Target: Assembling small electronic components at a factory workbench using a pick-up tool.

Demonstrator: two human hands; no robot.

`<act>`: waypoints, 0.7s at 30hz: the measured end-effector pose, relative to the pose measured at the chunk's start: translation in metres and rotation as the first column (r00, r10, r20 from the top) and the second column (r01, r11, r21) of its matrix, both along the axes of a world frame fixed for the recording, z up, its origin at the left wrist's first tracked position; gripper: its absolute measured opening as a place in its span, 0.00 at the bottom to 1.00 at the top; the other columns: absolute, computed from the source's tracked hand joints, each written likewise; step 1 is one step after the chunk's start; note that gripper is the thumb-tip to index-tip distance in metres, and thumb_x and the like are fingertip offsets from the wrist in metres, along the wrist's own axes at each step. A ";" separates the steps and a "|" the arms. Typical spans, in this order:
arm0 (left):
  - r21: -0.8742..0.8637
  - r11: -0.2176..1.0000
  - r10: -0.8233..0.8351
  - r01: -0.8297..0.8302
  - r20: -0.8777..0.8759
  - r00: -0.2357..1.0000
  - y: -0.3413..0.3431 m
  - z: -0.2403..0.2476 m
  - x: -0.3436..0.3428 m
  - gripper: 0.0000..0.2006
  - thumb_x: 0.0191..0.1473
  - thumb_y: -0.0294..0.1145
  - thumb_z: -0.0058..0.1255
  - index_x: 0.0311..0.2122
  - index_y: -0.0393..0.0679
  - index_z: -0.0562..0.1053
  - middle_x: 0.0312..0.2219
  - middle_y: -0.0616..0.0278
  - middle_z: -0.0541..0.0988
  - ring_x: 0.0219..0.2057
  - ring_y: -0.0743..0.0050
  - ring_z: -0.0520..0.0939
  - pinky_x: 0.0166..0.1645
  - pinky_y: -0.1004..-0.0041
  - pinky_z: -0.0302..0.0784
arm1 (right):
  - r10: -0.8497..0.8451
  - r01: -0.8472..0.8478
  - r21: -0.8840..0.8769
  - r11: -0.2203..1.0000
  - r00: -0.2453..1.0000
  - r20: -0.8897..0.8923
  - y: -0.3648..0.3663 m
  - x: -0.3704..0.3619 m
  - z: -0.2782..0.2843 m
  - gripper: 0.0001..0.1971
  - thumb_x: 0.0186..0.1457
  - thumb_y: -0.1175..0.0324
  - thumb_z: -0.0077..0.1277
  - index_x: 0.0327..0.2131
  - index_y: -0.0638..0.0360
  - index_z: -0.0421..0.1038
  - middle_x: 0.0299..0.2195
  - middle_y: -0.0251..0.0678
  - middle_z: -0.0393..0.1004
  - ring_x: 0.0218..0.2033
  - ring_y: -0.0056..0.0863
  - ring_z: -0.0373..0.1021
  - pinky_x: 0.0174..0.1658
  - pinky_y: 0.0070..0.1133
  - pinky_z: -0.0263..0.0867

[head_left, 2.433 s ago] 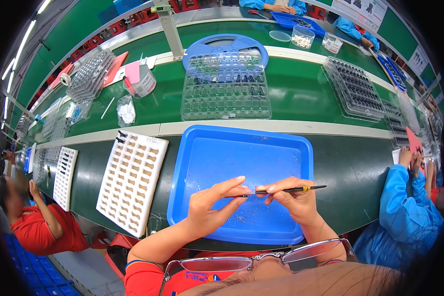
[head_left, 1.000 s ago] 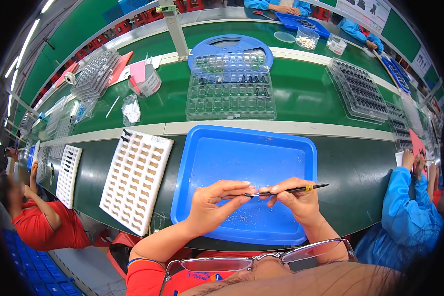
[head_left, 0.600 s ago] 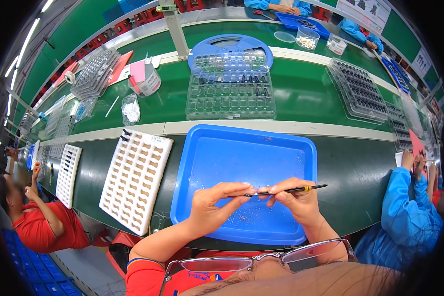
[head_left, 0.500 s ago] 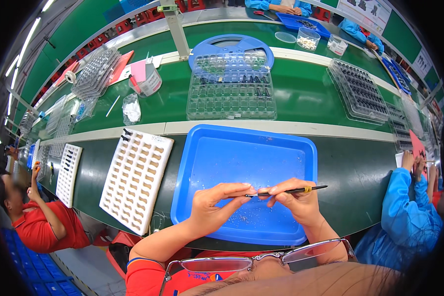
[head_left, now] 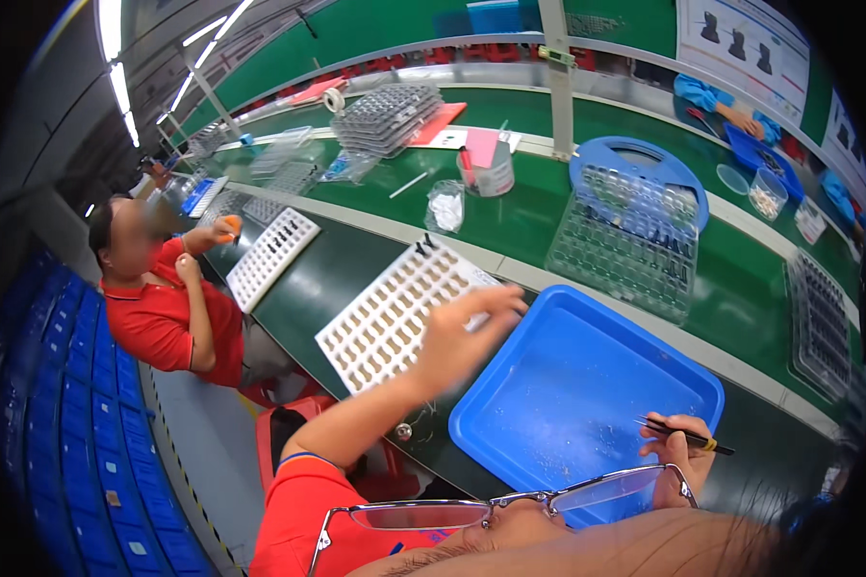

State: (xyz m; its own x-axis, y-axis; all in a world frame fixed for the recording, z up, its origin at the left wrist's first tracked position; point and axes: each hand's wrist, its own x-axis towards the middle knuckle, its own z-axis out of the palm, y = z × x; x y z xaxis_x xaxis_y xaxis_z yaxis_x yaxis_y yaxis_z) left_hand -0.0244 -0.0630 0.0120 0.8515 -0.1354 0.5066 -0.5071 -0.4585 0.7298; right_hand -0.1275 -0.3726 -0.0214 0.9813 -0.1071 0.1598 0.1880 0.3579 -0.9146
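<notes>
Broadest of all, the dark green bench: smooth, with a faint sheen. On top, 1 blue tray, with rounded corners and a raised rim; best kept under the right hand to catch grit. To the left, 1 white tray, set at a slant, with rows of peanut-shaped hollows; foam or moulded plastic, cannot tell which. Steady that tray against nudges. Beyond the blue tray, a clear tray, glossy and thin-walled, full of small pockets.

Over the right end of the white tray, the left hand, blurred, fingers bent; cannot tell whether pinching anything. Better to go slowly there, wrist high above the hollows. Over the blue tray's right side, the right hand, closed around the tweezers, slim, dark, banded in yellow, tips toward the left. Keep those tips raised and clear of the left hand.

In the white tray's far corner, a few small black parts; avoid brushing against them. Smallest, pale specks, scattered across the blue tray's floor.
</notes>
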 end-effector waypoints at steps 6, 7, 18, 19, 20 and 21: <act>-0.005 0.918 0.397 -0.397 0.016 0.918 0.138 -0.047 0.083 0.14 0.52 0.20 0.56 0.46 0.34 0.74 0.33 0.56 0.83 0.35 0.76 0.83 0.40 0.77 0.79 | -0.002 0.005 0.046 0.999 0.999 -0.047 0.000 0.004 0.004 0.13 0.57 0.65 0.56 0.39 0.66 0.70 0.36 0.51 0.77 0.32 0.36 0.77 0.28 0.25 0.74; 0.051 0.899 0.435 -0.435 0.018 0.900 0.147 -0.051 0.089 0.15 0.51 0.20 0.56 0.46 0.35 0.74 0.32 0.55 0.83 0.34 0.76 0.84 0.40 0.77 0.79 | -0.009 0.011 0.038 0.999 0.998 -0.058 -0.001 0.005 0.004 0.13 0.57 0.65 0.57 0.39 0.65 0.70 0.36 0.50 0.77 0.32 0.36 0.77 0.28 0.25 0.74; 0.247 0.761 0.599 -0.600 0.088 0.796 0.161 -0.073 0.097 0.16 0.47 0.26 0.59 0.44 0.40 0.78 0.31 0.54 0.84 0.30 0.69 0.85 0.37 0.75 0.78 | -0.029 0.032 0.038 0.999 0.996 -0.081 -0.003 0.005 -0.004 0.14 0.57 0.63 0.56 0.40 0.64 0.70 0.36 0.50 0.77 0.29 0.32 0.77 0.27 0.23 0.73; 0.270 0.749 0.603 -0.605 0.098 0.791 0.165 -0.073 0.093 0.17 0.47 0.26 0.59 0.45 0.39 0.77 0.31 0.53 0.83 0.30 0.69 0.85 0.38 0.75 0.78 | -0.013 0.016 0.038 0.999 0.997 -0.077 -0.001 0.005 -0.004 0.14 0.57 0.63 0.56 0.40 0.64 0.70 0.35 0.49 0.77 0.29 0.32 0.77 0.27 0.23 0.73; 0.280 0.746 0.602 -0.605 0.107 0.791 0.167 -0.075 0.093 0.18 0.47 0.27 0.59 0.46 0.39 0.77 0.32 0.52 0.83 0.30 0.68 0.85 0.38 0.74 0.78 | -0.008 0.010 0.026 1.000 0.998 -0.064 0.000 0.003 -0.002 0.15 0.57 0.63 0.56 0.40 0.65 0.69 0.35 0.49 0.77 0.28 0.32 0.77 0.27 0.23 0.73; 0.277 0.740 0.609 -0.613 0.113 0.785 0.169 -0.076 0.092 0.18 0.47 0.27 0.59 0.46 0.39 0.77 0.32 0.52 0.83 0.30 0.68 0.85 0.38 0.74 0.78 | 0.001 0.000 0.028 1.000 0.998 -0.058 0.000 0.004 -0.002 0.15 0.57 0.63 0.56 0.40 0.65 0.69 0.35 0.49 0.77 0.28 0.32 0.77 0.27 0.23 0.73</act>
State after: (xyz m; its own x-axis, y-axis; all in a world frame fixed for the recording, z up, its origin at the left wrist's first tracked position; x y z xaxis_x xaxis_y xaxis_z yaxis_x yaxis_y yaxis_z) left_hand 0.0681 0.1056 -0.0637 0.7947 0.2729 0.5421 -0.0550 -0.8572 0.5121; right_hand -0.1239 -0.3725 -0.0236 0.9889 -0.1102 0.0992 0.1344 0.3833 -0.9138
